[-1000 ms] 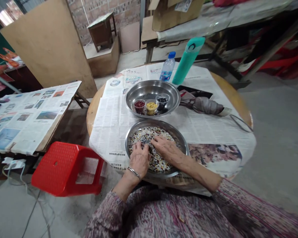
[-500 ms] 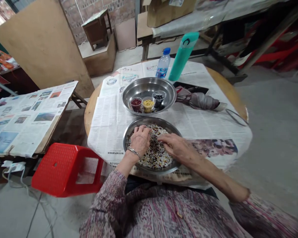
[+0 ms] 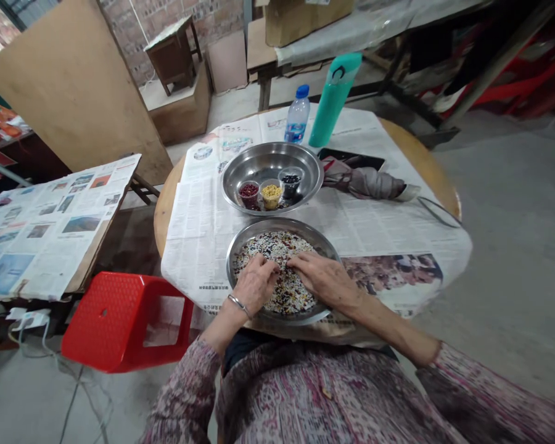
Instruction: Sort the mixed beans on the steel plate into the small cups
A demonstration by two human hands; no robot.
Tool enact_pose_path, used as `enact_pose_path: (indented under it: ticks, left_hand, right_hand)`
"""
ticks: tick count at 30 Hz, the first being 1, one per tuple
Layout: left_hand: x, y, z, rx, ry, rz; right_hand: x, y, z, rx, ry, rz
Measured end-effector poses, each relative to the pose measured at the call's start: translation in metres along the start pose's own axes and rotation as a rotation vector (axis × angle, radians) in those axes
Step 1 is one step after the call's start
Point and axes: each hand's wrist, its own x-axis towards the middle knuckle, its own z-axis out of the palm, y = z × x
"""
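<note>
A steel pan (image 3: pixel 326 246) full of mixed beans (image 3: pixel 271 246) lies on the newspaper-covered round table in front of me. My left hand (image 3: pixel 255 287), with a bangle on the wrist, rests in the beans with its fingers curled together. My right hand (image 3: pixel 321 280) lies beside it on the beans, fingers bent and pinched toward the left hand. What the fingers hold is too small to see. Behind, a second steel pan (image 3: pixel 259 161) carries three small cups: red beans (image 3: pixel 248 192), yellow beans (image 3: pixel 271 193) and black beans (image 3: pixel 290 181).
A water bottle (image 3: pixel 296 115) and a teal flask (image 3: pixel 333 98) stand at the table's far side, with a folded grey umbrella (image 3: pixel 367 183) to the right. A red plastic stool (image 3: pixel 120 320) stands at my left, beside a newspaper-covered low table (image 3: pixel 46 222).
My left hand has drawn back from the pan's far part toward me, meeting the right hand's fingertips. The view has shifted slightly.
</note>
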Motion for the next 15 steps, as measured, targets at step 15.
enact_pose_path:
  ticks: [15]
  left_hand:
    - [0.037, 0.019, 0.007, 0.339, -0.130, 0.388]
  right_hand:
    - [-0.015, 0.007, 0.002, 0.121, 0.289, 0.148]
